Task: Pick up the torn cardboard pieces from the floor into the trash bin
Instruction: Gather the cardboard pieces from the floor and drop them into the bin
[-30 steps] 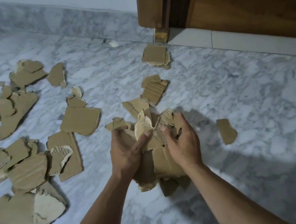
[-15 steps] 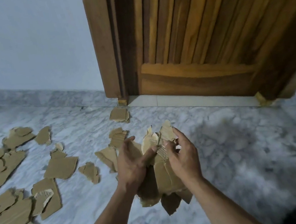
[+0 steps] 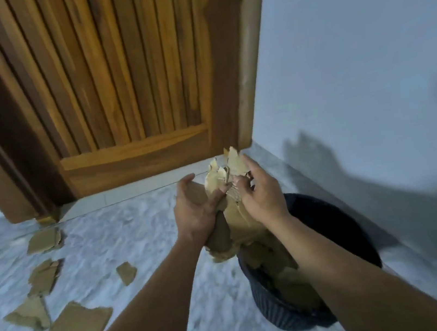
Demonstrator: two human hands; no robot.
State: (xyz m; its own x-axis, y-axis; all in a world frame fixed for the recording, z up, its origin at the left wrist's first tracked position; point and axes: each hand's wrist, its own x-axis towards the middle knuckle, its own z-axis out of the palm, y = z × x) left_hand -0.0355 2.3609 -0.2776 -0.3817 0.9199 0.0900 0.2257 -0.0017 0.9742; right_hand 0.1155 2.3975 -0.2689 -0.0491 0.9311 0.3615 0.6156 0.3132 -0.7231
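A bundle of torn brown cardboard pieces is pressed between my left hand and my right hand. The bundle stands upright, its lower end hanging over the near-left rim of the dark ribbed trash bin. Cardboard scraps lie inside the bin, partly hidden by my right forearm. Several loose cardboard pieces lie on the marble floor to the left.
A wooden door in its frame stands straight ahead. A pale wall runs along the right, right behind the bin. The bin sits in the corner between door frame and wall.
The view has swung right, away from the scattered pieces. Both hands carried the bundle rightward, and the trash bin has come into view beneath it.
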